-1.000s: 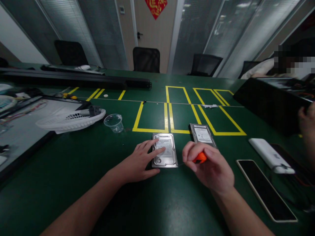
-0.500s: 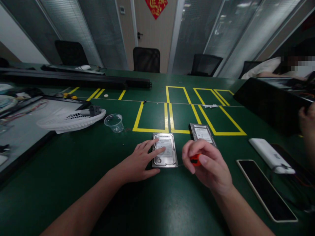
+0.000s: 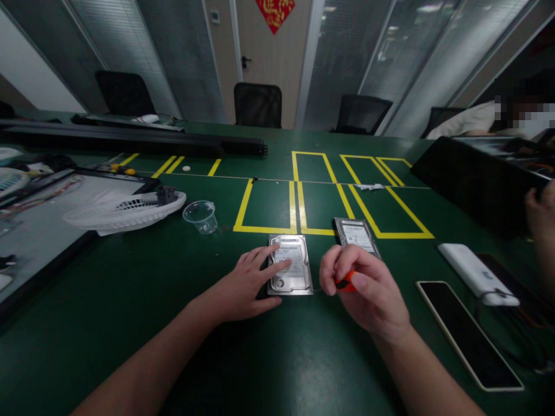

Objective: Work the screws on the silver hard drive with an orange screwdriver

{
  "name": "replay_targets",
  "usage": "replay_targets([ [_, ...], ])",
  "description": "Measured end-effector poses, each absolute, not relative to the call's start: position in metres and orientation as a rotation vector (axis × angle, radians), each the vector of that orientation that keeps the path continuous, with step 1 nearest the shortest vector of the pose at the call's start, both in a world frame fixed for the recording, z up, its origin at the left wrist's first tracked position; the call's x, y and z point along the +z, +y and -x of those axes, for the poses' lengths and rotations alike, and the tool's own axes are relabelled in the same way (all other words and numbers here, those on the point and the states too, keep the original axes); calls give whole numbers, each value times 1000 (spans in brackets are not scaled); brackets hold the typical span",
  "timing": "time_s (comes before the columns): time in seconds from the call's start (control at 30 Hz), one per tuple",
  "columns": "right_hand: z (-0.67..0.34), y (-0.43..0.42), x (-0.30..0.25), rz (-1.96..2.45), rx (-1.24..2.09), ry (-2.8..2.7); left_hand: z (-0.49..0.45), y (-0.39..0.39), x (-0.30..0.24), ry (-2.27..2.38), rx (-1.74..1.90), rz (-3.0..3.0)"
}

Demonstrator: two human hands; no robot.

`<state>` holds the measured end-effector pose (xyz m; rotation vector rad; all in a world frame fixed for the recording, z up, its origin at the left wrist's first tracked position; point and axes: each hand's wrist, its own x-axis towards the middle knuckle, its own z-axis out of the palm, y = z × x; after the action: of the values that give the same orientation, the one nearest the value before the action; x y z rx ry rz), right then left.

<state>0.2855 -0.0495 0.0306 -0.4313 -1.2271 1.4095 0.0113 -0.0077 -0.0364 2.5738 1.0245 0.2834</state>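
A silver hard drive with a white label lies flat on the green table in front of me. My left hand rests on its left side, fingers spread over the label and thumb near the lower left corner. To the right of the drive, my right hand is closed round the orange and black handle of a screwdriver. Its thin shaft points left at the drive's lower right corner; whether the tip sits in a screw is too small to tell. A second hard drive lies behind my right hand, partly covered.
Left of the drive stand a clear plastic cup and a white plastic shell. On the right lie a phone and a white power bank with a cable. A co-worker's hand is beside a black case.
My right hand's fingers have shifted slightly round the screwdriver handle, which has turned a little. My left hand and the hard drive look the same.
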Motion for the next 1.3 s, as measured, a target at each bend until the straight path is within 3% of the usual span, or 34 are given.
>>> replay_targets([
  [1.3, -287, -54, 36, 446, 1431, -1278, -10, -8, -36, 1019, 316, -2544],
])
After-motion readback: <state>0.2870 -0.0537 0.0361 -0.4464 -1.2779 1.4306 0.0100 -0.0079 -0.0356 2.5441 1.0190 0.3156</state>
